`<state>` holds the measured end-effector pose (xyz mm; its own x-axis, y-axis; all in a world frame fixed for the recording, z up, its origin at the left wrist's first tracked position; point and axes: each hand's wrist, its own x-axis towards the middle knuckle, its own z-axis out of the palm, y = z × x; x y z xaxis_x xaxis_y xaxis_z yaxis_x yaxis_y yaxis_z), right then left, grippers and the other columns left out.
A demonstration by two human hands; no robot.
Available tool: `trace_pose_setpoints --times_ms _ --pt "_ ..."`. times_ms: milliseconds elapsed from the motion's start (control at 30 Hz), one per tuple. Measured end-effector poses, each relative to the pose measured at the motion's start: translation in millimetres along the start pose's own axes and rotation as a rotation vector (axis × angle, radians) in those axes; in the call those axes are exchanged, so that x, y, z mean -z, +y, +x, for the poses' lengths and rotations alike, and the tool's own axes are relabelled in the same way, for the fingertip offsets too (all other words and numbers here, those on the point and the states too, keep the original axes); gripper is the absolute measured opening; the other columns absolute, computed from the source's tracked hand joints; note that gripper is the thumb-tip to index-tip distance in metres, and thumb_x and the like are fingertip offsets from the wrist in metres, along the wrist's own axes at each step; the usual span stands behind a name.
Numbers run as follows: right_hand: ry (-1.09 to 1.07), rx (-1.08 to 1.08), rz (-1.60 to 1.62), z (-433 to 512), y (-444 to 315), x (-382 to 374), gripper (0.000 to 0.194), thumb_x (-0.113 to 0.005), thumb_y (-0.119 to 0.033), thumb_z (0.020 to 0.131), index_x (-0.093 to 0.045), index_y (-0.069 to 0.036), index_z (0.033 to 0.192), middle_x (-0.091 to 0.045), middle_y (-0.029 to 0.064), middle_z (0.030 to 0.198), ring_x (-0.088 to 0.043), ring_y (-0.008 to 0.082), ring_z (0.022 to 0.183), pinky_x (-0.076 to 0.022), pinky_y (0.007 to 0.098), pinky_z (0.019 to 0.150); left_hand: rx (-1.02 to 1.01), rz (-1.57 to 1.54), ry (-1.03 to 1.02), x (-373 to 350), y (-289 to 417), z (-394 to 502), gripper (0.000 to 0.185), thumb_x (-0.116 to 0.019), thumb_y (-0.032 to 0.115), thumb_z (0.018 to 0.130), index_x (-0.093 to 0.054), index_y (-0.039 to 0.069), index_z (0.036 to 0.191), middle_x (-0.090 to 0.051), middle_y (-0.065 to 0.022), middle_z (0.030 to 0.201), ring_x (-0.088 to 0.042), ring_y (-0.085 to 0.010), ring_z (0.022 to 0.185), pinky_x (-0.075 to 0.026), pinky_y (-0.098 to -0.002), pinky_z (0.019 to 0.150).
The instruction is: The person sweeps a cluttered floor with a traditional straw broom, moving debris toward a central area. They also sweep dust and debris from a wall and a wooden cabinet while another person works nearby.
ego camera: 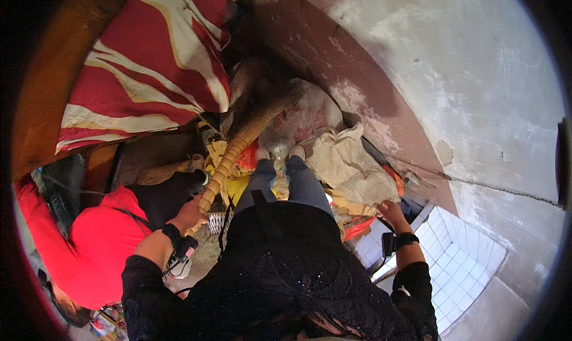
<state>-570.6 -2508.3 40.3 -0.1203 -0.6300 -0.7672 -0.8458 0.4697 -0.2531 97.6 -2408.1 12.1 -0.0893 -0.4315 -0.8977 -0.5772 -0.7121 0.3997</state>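
My left hand (pixel 191 215) grips the near end of a grass broom (pixel 227 160). Its handle is ringed in bands, and the bristles fan out away from me into shadow. On the right, my right hand (pixel 389 212) pinches the lower edge of a beige cloth sack (pixel 351 164), which hangs creased beside my legs. Beyond my feet lies a pale, stained plastic sheet or sack (pixel 308 113); shadow hides part of it.
A red and white cloth (pixel 147 68) hangs at upper left. A person in a red top (pixel 107 242) bends close on my left. A peeling wall (pixel 357 95) with a rope (pixel 496 188) and a white-tiled basin (pixel 464 260) are at right. Cardboard and plastic scraps (pixel 357 220) clutter the floor.
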Motion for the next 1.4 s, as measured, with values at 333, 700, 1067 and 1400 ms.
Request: trace_pose_setpoints --times_ms 333,700,1067,1400 --pt "0.014 -0.096 -0.003 -49.7 42.7 -50.4 0.038 -0.065 -0.039 0.077 -0.064 -0.004 0.090 -0.065 0.0179 0.084 -0.063 0.0339 0.083 -0.0495 0.0400 0.073 0.020 -0.022 0.034 20.0 32.9 -21.9 0.082 -0.071 0.003 0.058 -0.037 0.009 0.132 -0.061 -0.0142 0.098 -0.061 -0.0275 0.088 -0.049 -0.0335 0.076" --pt "0.030 -0.307 0.223 -120.1 57.8 -110.8 0.040 -0.065 -0.042 0.077 -0.063 -0.003 0.085 -0.065 0.0163 0.079 -0.063 0.0297 0.077 -0.0486 0.0380 0.070 -0.209 0.227 -0.011 54.6 77.3 -0.8 0.082 -0.063 0.002 0.060 -0.034 0.011 0.137 -0.058 -0.0117 0.107 -0.057 -0.0231 0.099 -0.045 -0.0312 0.084" --pt "0.248 -0.633 0.534 -211.8 122.1 -254.7 0.026 -0.061 -0.027 0.084 -0.061 -0.002 0.092 -0.066 0.0126 0.081 -0.063 0.0258 0.073 -0.0494 0.0336 0.067 0.005 0.732 -0.116 51.1 199.9 59.7 0.077 -0.061 -0.008 0.065 -0.033 0.007 0.135 -0.060 -0.0134 0.095 -0.060 -0.0218 0.078 -0.050 -0.0327 0.062" --pt "0.093 -0.919 0.444 -378.2 112.4 -387.5 0.030 -0.055 -0.031 0.076 -0.065 -0.003 0.080 -0.063 0.0227 0.085 -0.060 0.0400 0.086 -0.0481 0.0442 0.079 0.103 0.614 -0.146 26.8 209.9 94.9 0.065 -0.054 -0.011 0.066 -0.039 0.010 0.126 -0.054 -0.0053 0.090 -0.056 -0.0170 0.066 -0.046 -0.0287 0.047"
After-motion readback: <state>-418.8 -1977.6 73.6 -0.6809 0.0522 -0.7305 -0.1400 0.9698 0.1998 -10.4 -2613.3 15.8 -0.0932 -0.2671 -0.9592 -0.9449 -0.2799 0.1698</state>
